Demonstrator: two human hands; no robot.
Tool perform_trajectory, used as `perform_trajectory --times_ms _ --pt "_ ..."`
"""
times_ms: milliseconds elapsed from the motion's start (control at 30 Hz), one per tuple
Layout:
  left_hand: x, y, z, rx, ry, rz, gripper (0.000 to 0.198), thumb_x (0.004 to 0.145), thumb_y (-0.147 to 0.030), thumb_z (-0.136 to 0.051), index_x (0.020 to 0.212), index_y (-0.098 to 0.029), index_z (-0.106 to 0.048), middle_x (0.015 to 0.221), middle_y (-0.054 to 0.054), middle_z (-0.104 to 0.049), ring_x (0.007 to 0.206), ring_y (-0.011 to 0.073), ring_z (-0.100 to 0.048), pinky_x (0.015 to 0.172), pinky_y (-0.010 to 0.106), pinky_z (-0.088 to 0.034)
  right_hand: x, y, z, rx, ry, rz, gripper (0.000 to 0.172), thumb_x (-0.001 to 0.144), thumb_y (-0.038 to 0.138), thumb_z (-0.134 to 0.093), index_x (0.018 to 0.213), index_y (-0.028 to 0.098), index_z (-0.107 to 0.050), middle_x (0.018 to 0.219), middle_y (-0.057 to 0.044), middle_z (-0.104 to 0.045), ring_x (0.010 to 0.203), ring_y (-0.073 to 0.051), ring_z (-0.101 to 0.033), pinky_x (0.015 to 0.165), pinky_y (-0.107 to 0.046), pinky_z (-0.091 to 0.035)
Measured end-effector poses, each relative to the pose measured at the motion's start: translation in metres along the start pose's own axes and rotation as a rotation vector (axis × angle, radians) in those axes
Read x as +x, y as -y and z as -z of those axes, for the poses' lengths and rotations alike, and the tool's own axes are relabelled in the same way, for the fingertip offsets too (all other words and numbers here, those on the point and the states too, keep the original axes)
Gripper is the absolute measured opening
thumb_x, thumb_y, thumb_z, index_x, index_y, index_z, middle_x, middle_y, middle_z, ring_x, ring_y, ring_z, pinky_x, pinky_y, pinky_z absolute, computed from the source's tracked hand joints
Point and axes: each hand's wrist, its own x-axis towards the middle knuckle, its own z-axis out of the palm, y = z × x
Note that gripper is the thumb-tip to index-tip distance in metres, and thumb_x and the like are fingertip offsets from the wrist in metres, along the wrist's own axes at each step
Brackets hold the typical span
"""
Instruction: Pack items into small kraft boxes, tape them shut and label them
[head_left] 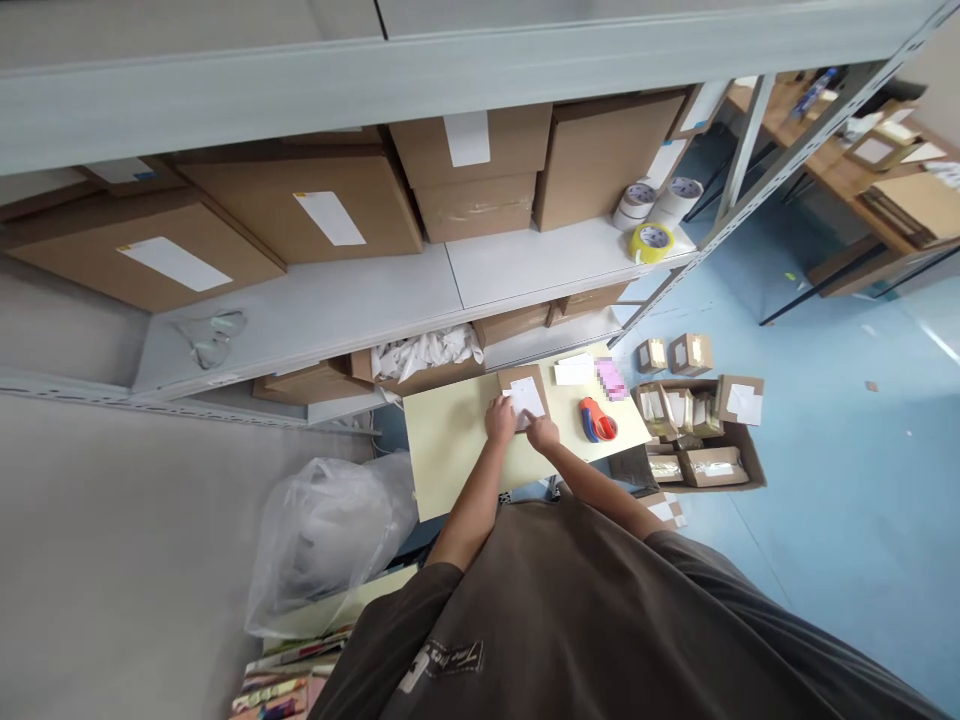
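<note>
Resting on a small cardboard box (517,372), the left hand (500,420) lies at the left side with its fingers bent at the edge of the white label (527,395); whether this grip pinches the label or only bears on it cannot be told. The right hand (542,432) sets one finger on the near part of the label; the closure of its grip also cannot be told.

The box lies flat at the far edge of the pale yellow table (454,440), about midway along that edge. A large translucent plastic bag (337,520) stands beside the table's left edge. An orange and blue tape dispenser (596,415) occupies the area near the right edge. White sheets (574,369) lie at the far edge, right of the box; a pink item (610,379), detail obscured, is next to them at the far right corner.

On the floor, right of the table, an open carton (756,460) contains small boxes (718,467).

Beyond the table, the upper shelf (375,290) carries clear glasses (214,340) at its left end, large cartons (337,205) along its length, and a yellow tape roll (651,243) at its near right corner.
</note>
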Motion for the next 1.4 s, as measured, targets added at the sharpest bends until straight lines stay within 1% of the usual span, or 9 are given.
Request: perform_trajectory --times_ms 167,333,467,567,733,833,1033,1233,1400 --pt "0.009 0.007 -0.016 0.062 0.177 -0.182 0.067 0.104 -0.031 -0.048 0.169 -0.019 -0.038 0.181 0.013 -0.020 0.168 0.0318 -0.014 0.126 0.055 -0.038 -0.018 -0.002 -0.008 -0.051 0.120 0.015 0.076 0.100 0.020 -0.052 0.172 0.034 -0.031 0.127 -0.016 -0.077 0.114 -0.031 -0.075 0.096 -0.040 -0.054" --pt "0.016 0.029 -0.026 0.032 0.208 -0.260 0.071 0.107 -0.035 -0.041 0.173 -0.016 -0.026 0.182 0.014 -0.014 0.169 0.0298 -0.007 0.126 0.051 -0.041 -0.034 -0.018 -0.009 0.052 -0.005 0.009 0.062 0.099 0.023 -0.053 0.161 0.030 -0.055 0.120 -0.012 -0.080 0.112 -0.029 -0.075 0.096 -0.036 -0.054" --pt "0.020 0.054 -0.014 -0.046 0.216 -0.269 0.071 0.107 -0.036 -0.043 0.173 -0.017 -0.027 0.182 0.013 -0.016 0.169 0.0293 -0.008 0.127 0.049 -0.039 -0.041 -0.037 -0.008 0.242 -0.236 -0.141 0.054 0.102 0.025 -0.050 0.155 0.025 -0.059 0.113 -0.009 -0.081 0.106 -0.026 -0.075 0.095 -0.033 -0.054" --pt "0.015 0.084 0.005 -0.114 0.196 -0.174 0.071 0.104 -0.041 -0.054 0.169 -0.020 -0.038 0.180 0.013 -0.025 0.167 0.0329 -0.019 0.128 0.048 -0.037 -0.036 -0.044 -0.009 0.380 -0.329 -0.204 0.054 0.104 0.029 -0.050 0.157 0.021 -0.055 0.133 -0.012 -0.074 0.113 -0.023 -0.073 0.099 -0.033 -0.054" --pt "-0.025 0.112 0.022 -0.420 -0.004 0.220 0.063 0.102 -0.054 -0.060 0.155 -0.020 -0.056 0.160 0.016 -0.058 0.153 0.0330 -0.049 0.122 0.041 -0.044 -0.018 -0.014 -0.023 0.644 -0.166 -0.159 0.056 0.104 0.044 -0.058 0.156 0.022 -0.056 0.153 -0.015 -0.064 0.130 -0.025 -0.068 0.110 -0.036 -0.052" --pt "-0.049 0.103 0.018 -0.676 0.056 0.259 0.069 0.099 -0.052 -0.066 0.157 -0.017 -0.052 0.143 0.018 -0.071 0.132 0.0297 -0.069 0.110 0.038 -0.054 -0.013 0.018 -0.034 0.777 -0.052 -0.037 0.051 0.105 0.049 -0.055 0.146 0.020 -0.065 0.143 -0.012 -0.071 0.129 -0.024 -0.068 0.109 -0.037 -0.053" --pt "-0.058 0.087 0.026 -0.894 0.009 0.113 0.073 0.095 -0.049 -0.072 0.159 -0.022 -0.049 0.148 0.016 -0.068 0.131 0.0247 -0.069 0.108 0.035 -0.055 -0.018 0.044 -0.036 0.789 -0.058 0.075 0.045 0.103 0.046 -0.051 0.131 0.020 -0.074 0.126 -0.006 -0.080 0.118 -0.025 -0.071 0.103 -0.040 -0.056" --pt "-0.037 0.071 0.038 -0.846 0.065 -0.020 0.074 0.098 -0.049 -0.068 0.163 -0.022 -0.045 0.153 0.012 -0.065 0.137 0.0242 -0.065 0.112 0.033 -0.054 -0.024 0.024 -0.017 0.984 -0.180 0.074 0.038 0.095 0.043 -0.065 0.123 0.021 -0.076 0.122 -0.009 -0.080 0.112 -0.027 -0.073 0.100 -0.040 -0.057" --pt "-0.007 0.007 0.039 -0.854 0.177 -0.194 0.077 0.099 -0.045 -0.069 0.166 -0.023 -0.040 0.156 0.010 -0.063 0.141 0.0238 -0.063 0.116 0.033 -0.052 -0.035 -0.020 0.012 1.169 -0.343 0.037 0.045 0.094 0.045 -0.069 0.132 0.022 -0.070 0.135 -0.011 -0.073 0.121 -0.027 -0.071 0.101 -0.040 -0.058"
